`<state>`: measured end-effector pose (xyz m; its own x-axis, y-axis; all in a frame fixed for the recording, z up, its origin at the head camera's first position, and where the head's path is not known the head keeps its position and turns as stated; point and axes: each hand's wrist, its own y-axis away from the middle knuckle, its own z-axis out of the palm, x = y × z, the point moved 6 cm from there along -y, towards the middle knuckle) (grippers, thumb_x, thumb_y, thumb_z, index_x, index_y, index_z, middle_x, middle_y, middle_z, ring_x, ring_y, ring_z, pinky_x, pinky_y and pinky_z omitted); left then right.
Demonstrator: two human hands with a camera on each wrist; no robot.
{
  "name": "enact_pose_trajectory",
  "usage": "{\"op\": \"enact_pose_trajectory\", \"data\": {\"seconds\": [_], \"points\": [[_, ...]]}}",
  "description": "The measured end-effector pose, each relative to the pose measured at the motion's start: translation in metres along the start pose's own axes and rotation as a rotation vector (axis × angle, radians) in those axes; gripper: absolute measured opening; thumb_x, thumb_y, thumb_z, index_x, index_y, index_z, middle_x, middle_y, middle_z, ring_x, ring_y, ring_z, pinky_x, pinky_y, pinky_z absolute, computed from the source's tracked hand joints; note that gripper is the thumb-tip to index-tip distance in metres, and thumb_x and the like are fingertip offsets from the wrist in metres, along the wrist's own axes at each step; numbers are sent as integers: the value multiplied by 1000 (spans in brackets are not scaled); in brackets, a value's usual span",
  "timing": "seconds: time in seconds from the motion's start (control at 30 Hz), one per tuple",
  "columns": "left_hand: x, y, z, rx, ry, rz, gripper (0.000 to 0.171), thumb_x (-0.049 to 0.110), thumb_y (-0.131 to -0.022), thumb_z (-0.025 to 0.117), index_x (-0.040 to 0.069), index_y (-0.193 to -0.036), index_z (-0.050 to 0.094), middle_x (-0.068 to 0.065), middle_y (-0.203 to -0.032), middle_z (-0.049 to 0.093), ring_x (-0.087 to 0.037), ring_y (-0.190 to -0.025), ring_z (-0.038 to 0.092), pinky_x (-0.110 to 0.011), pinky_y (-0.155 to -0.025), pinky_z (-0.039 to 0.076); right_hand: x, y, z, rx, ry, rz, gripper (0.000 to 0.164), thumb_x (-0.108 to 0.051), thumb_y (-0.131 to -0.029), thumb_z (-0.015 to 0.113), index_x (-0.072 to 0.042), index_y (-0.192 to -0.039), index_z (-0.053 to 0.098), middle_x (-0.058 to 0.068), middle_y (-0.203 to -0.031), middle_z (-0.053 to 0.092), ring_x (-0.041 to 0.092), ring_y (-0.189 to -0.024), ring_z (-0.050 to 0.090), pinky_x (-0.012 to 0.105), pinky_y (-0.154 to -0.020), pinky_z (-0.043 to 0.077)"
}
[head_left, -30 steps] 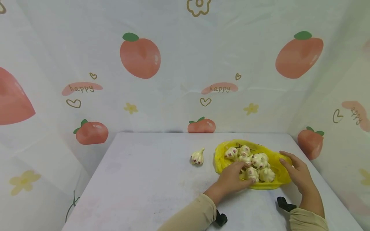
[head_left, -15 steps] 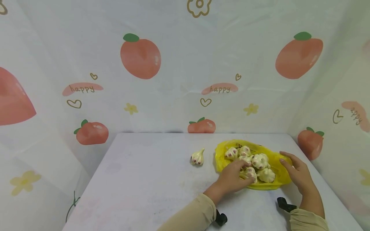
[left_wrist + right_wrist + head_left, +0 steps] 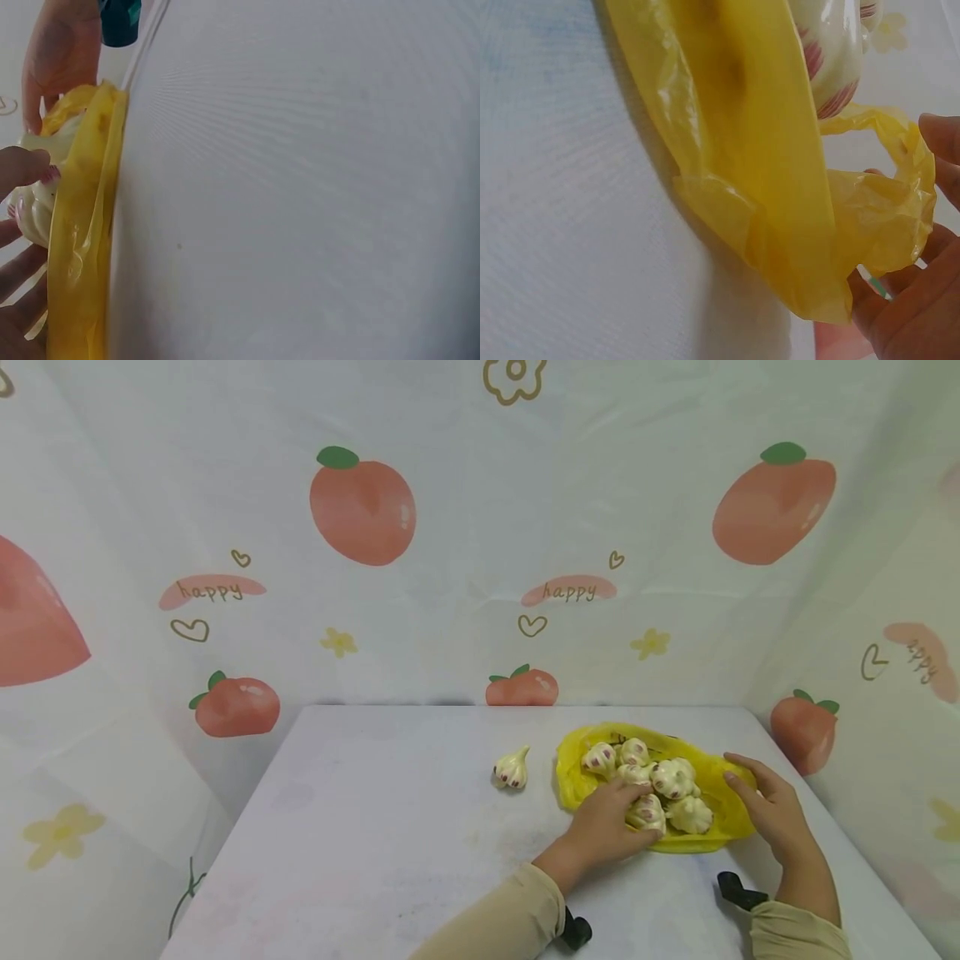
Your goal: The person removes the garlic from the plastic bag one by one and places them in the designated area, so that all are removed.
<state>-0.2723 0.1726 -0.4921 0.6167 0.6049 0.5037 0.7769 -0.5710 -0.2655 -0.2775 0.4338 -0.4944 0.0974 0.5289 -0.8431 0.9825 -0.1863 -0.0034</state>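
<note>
A yellow plastic bag (image 3: pixel 731 814) lies spread on the right of the table, its mouth up, with several garlic bulbs (image 3: pixel 675 777) inside. My left hand (image 3: pixel 603 827) reaches over the bag's near left edge. Its thumb and fingers grip one garlic bulb (image 3: pixel 34 214), thumb on one side and fingertips on the other. At the bag's right end, my right hand (image 3: pixel 780 818) holds the rim, fingers behind the thin plastic in the right wrist view (image 3: pixel 911 307). A single garlic bulb (image 3: pixel 512 768) sits outside the bag, to its left.
The white table (image 3: pixel 360 827) meets a patterned cloth (image 3: pixel 450 635) at its back edge. Black wrist straps with camera mounts (image 3: pixel 738 891) show below both hands. A thin green cord (image 3: pixel 186 893) hangs by the table's left edge.
The bulb under my left hand has shifted slightly left, toward the palm, and the fingers sit further around it. My right hand and the loose bulb stay put.
</note>
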Motion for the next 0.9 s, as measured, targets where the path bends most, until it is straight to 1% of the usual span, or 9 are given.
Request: {"op": "enact_pose_trajectory", "data": {"seconds": [0.1,0.23,0.33,0.5,0.63,0.8,0.9], "points": [[-2,-1,3,4,-10,-6,60,51,-94,77,24,-146,64,10,-131,64,-2,-113,62,-17,-98,50,-1,0,0,2,3,-5,64,-41,-114,46,0,-162,36,35,-167,28,60,-153,18,82,-121,11],[-3,-1,5,13,-19,5,60,49,-92,80,24,-145,64,10,-126,64,1,-106,60,-13,-92,49,-1,0,0,1,7,-6,63,-40,-114,46,0,-161,37,35,-167,29,60,-153,18,83,-120,11],[-4,-1,6,15,-28,13,62,48,-91,82,24,-145,64,10,-125,64,1,-105,60,-12,-90,48,-1,0,0,-3,8,-4,63,-40,-114,45,0,-161,37,35,-167,28,61,-153,18,83,-120,11],[-4,-1,6,8,-31,13,62,48,-92,81,25,-146,62,10,-130,65,-1,-112,62,-16,-96,51,-1,0,0,-8,9,1,63,-40,-114,45,0,-162,36,35,-167,27,61,-154,17,83,-120,11],[-6,-1,6,5,-14,8,62,50,-93,79,26,-147,61,11,-135,65,-2,-118,63,-19,-101,51,-2,0,0,-3,4,-7,63,-40,-114,45,0,-161,37,36,-167,28,61,-153,17,83,-120,11],[-4,1,-1,-3,34,6,60,48,-95,78,23,-147,62,9,-133,65,-2,-118,62,-18,-102,51,-3,0,0,0,3,-14,64,-41,-114,46,1,-161,37,36,-166,28,61,-153,18,83,-120,11],[-2,2,-6,-6,72,7,58,47,-96,78,23,-146,61,9,-134,64,-1,-120,60,-18,-104,50,-3,1,0,-2,2,-11,64,-40,-114,46,1,-161,37,36,-167,28,61,-153,18,83,-120,11]]}}
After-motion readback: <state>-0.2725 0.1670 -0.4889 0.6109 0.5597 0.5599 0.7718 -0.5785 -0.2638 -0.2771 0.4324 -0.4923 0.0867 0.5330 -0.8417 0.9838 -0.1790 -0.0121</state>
